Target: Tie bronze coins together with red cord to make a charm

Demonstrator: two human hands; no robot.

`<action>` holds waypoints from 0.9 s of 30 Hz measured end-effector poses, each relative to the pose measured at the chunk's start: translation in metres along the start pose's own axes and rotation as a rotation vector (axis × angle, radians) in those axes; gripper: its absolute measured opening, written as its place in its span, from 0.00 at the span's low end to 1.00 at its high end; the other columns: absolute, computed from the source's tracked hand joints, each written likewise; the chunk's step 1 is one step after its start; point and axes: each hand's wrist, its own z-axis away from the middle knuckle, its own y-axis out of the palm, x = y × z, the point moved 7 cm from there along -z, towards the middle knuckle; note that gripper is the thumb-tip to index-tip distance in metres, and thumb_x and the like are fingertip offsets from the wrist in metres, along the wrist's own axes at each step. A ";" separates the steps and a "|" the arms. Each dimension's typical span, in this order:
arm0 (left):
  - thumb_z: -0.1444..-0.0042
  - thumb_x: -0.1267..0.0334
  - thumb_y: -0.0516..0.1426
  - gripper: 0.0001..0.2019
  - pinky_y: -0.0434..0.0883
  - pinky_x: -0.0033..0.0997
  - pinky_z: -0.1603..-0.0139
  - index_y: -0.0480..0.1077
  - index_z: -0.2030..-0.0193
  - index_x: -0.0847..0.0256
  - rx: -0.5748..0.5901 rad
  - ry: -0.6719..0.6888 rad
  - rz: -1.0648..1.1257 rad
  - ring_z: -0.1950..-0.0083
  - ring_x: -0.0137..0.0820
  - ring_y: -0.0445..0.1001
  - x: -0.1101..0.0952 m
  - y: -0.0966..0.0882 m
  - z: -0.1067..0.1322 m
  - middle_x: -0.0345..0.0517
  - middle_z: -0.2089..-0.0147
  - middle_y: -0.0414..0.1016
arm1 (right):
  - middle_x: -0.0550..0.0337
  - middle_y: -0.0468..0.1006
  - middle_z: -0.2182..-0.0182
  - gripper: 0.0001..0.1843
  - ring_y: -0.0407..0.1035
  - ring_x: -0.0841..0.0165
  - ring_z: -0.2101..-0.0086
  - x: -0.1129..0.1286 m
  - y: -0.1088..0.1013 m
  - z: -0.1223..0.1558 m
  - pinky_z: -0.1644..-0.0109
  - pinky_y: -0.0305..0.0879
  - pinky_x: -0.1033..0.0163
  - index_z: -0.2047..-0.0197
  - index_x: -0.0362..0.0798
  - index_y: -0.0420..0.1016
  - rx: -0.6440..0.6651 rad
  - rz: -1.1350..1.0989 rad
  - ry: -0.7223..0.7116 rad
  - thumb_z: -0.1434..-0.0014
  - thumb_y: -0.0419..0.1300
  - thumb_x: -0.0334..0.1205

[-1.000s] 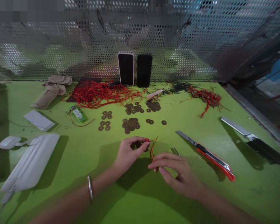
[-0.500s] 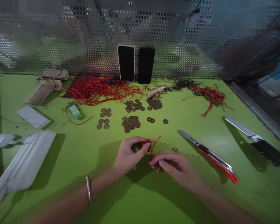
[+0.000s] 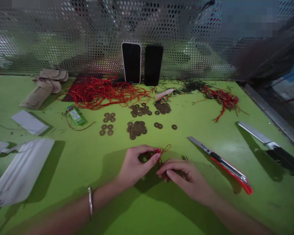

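Note:
My left hand pinches a knotted red cord between thumb and index finger, just in front of the coin piles. A small loop of the cord sticks out to the upper right. My right hand is closed, its fingertips on the lower strands of the same cord; part of what lies under the fingers is hidden. Ahead of both hands lie a heap of holed brass coins and further coins set out in small groups of several. A single coin lies to the right.
A red utility knife with blade out lies right of my right hand, and a black-handled blade beyond it. Tangled red cord, two phones, a finished-looking knotted bundle and a green box stand farther back. A white lamp sits left.
Both hands keep their grip on the red cord. The cord's loop stands out a little wider, and the left fingertips have shifted slightly. The whole view has moved a little.

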 end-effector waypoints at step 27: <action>0.47 0.60 0.60 0.09 0.72 0.22 0.69 0.77 0.63 0.62 -0.007 -0.001 -0.025 0.68 0.26 0.75 0.000 0.001 -0.001 0.44 0.67 0.79 | 0.62 0.79 0.65 0.13 0.72 0.71 0.65 0.001 0.003 -0.001 0.63 0.71 0.61 0.58 0.53 0.77 0.030 0.112 -0.072 0.39 0.53 0.31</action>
